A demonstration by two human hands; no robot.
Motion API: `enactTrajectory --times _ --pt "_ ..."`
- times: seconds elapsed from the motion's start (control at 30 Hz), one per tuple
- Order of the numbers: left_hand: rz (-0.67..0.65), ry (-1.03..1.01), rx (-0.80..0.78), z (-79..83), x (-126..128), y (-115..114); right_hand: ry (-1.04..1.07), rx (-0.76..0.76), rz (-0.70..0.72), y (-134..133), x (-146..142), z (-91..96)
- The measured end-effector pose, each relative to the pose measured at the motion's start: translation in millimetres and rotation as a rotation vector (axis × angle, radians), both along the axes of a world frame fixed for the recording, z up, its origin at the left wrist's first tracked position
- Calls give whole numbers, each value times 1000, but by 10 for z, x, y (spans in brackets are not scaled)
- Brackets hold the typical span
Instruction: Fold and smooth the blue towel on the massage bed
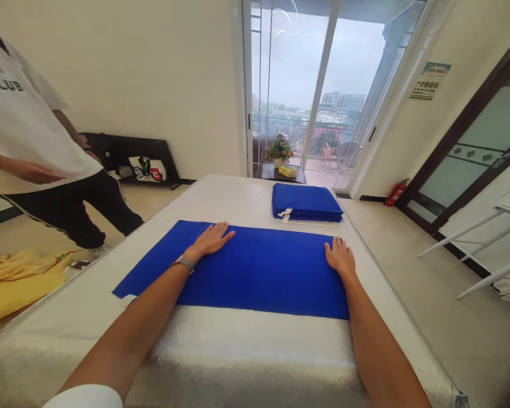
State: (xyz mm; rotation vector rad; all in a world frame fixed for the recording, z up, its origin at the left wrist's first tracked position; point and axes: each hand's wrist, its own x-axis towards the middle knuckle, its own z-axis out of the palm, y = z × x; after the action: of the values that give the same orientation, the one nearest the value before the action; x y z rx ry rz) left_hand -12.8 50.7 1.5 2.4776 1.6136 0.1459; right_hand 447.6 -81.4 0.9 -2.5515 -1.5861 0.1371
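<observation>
A blue cloth (263,266) lies flat in a long rectangle on a plastic-covered mattress (238,204). My left hand (211,238) rests palm down near its far edge, left of the middle, fingers stretched out. At the far right corner, my right hand (340,255) also lies flat on the cloth with its fingers extended. A white tag (127,300) pokes out at the near left edge, partly behind my left forearm. Beyond the cloth sits a stack of folded blue cloths (306,201), with white tags hanging from its front.
A person (42,124) stands left of the mattress, near yellow fabric (21,283) on the floor. Behind the mattress are a small table (280,174) with a plant (279,148) and glass doors. A fire extinguisher (396,192) and white-legged stand (480,243) are at right.
</observation>
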Motion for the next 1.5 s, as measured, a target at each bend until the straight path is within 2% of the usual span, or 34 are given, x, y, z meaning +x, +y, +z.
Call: enactTrajectory --times 0.17,0.27,0.33,0.47,0.63,0.73,0.83,0.97,1.03,1.1,1.17,1.23,1.5 --pt "180 25 13 -8 -880 142 -10 -5 3 0 29 0" --pt "256 35 30 -23 -1175 173 -24 -17 4 5 46 -6" --pt "275 27 43 -29 -1241 168 -35 -27 4 9 48 -6" --pt "283 1 58 -14 -1205 126 -64 -65 -6 15 33 41" --pt "284 -7 64 9 -1154 84 -151 -176 -77 31 -124 233" --pt "293 -9 87 -9 -1149 82 -274 -93 -45 86 -493 355" --pt "296 -13 107 -38 -1153 95 -221 -20 177 206 -1122 401" --pt "290 -8 106 -60 -1167 110 -40 20 486 402 -1987 317" --pt "289 -9 101 -64 -1173 112 21 13 557 476 -2244 248" --pt "290 -6 100 -68 -1177 113 63 -19 561 518 -2325 189" --pt "286 2 106 -73 -1181 117 75 -40 527 525 -2228 153" --pt "279 13 115 -81 -1188 126 60 -49 473 493 -1970 137" --pt "261 58 136 -161 -1267 206 -32 -74 64 62 -234 104"
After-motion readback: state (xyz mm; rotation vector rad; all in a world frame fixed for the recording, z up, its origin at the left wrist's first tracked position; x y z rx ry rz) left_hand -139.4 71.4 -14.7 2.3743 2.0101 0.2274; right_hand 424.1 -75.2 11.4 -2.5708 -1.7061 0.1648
